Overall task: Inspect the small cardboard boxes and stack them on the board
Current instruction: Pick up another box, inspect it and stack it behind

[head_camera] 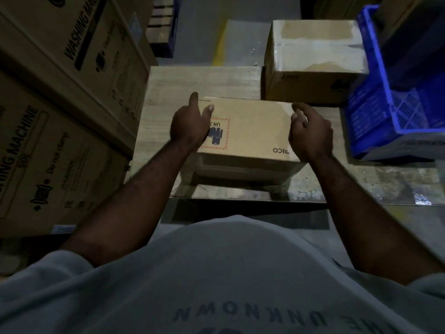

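Observation:
A small brown cardboard box (250, 131) with a red-bordered battery label and "PICO" print lies on the pale wooden board (204, 80). My left hand (190, 121) hovers at the box's left end, fingers relaxed and spread, thumb over the label. My right hand (309, 131) is at the right end, fingers loosely curled above the top edge. Neither hand plainly grips the box. A second, taped cardboard box (313, 61) stands at the board's far right corner.
Large washing-machine cartons (60, 104) rise on the left, close to the board. A blue plastic crate (397, 92) sits on the right. Grey floor with a yellow line (220, 48) runs beyond the board. My grey shirt fills the bottom of the view.

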`<state>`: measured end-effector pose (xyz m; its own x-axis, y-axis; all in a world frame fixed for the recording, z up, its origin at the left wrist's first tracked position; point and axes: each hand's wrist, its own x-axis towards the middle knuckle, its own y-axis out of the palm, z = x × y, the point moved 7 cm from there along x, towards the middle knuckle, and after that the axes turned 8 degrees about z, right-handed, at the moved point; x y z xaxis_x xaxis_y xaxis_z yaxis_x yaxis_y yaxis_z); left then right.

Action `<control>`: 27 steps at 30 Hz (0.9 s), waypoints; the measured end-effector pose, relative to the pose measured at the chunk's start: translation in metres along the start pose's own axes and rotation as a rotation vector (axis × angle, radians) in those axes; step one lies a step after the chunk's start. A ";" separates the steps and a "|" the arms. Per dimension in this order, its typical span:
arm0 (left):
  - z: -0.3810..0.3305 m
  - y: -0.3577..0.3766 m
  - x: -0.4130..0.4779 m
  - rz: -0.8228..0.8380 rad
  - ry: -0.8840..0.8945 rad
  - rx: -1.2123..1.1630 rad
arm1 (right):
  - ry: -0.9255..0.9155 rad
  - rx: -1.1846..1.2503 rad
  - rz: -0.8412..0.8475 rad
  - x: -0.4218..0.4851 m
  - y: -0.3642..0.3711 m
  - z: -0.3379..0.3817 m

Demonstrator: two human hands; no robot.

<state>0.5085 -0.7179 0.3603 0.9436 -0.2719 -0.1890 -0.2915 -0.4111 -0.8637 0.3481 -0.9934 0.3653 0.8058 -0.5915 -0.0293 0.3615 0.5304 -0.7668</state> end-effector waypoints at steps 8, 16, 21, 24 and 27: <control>-0.029 0.030 -0.050 0.140 0.222 0.331 | -0.227 -0.319 0.232 -0.043 0.024 0.029; -0.026 0.049 -0.073 0.149 0.380 0.495 | -0.292 -0.591 0.250 -0.074 0.046 0.031; -0.026 0.052 -0.072 0.186 0.394 0.532 | -0.305 -0.622 0.240 -0.073 0.048 0.030; -0.027 0.050 -0.072 0.191 0.393 0.530 | -0.303 -0.618 0.237 -0.072 0.048 0.031; -0.028 0.050 -0.072 0.193 0.387 0.534 | -0.304 -0.615 0.231 -0.073 0.046 0.033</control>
<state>0.4212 -0.7434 0.3437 0.7296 -0.6293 -0.2676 -0.2377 0.1336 -0.9621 0.3217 -0.9056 0.3531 0.9570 -0.2626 -0.1233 -0.0913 0.1308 -0.9872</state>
